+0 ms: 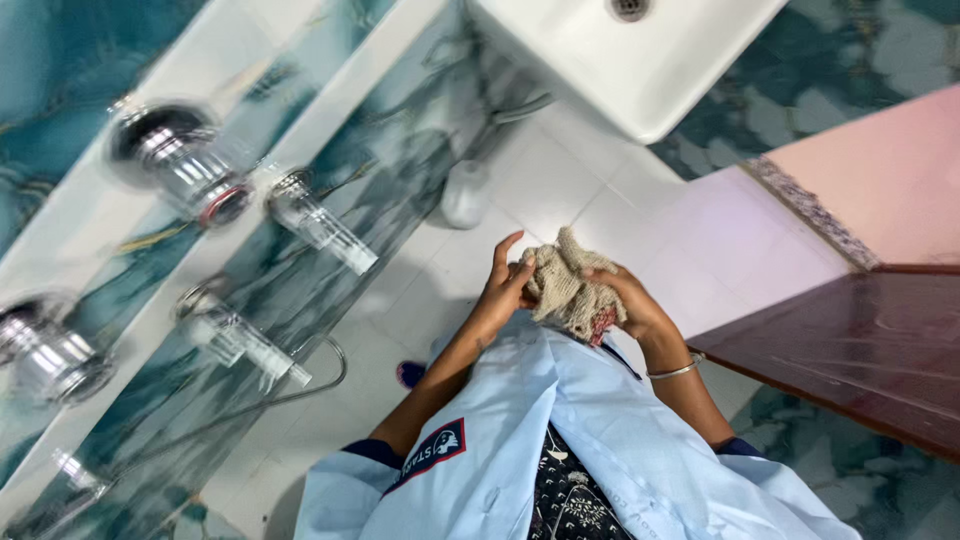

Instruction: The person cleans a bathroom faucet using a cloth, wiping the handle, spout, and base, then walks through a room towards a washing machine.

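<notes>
Both my hands are raised in front of my light blue shirt (560,440) and meet on a crumpled beige knitted cloth (562,282). My right hand (630,303), with a thin metal bangle on its wrist, is closed around the cloth's right side. On the cloth's left side my left hand (502,290) presses against it and grips it, with the upper fingers stretched out. A bit of red shows at the cloth's lower edge.
A white wash basin (640,70) juts in at the top, with a white pipe fitting (465,195) under it. Several chrome taps (320,225) stick out of the teal marbled wall on the left. A dark wooden door (850,350) stands at right, with white floor tiles (560,180) below.
</notes>
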